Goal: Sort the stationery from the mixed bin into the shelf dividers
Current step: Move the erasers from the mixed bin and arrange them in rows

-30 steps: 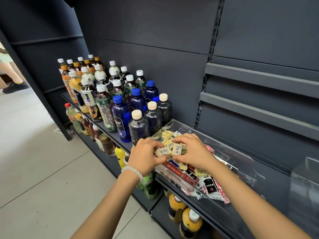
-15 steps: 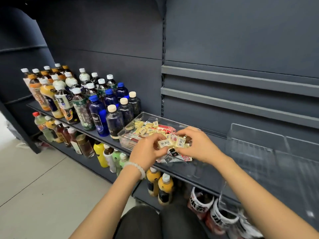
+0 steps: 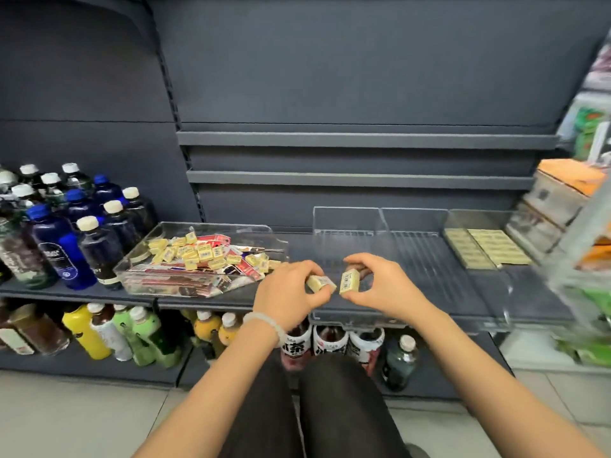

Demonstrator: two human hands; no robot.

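Our left hand point(image 3: 287, 294) has its grip closed on one yellow eraser point(image 3: 320, 283); our right hand point(image 3: 380, 285) pinches a second eraser point(image 3: 349, 281); both hover over the clear shelf dividers point(image 3: 380, 223), right of the mixed bin point(image 3: 198, 259); more erasers lie in rows point(image 3: 486, 247) in the far-right divider.

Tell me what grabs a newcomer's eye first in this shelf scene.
Front and centre, the left hand and right hand each pinch a small yellow eraser over the shelf edge. Left of them sits the clear mixed bin, heaped with erasers and red packets. Far right, a clear divider already holds neat eraser rows.
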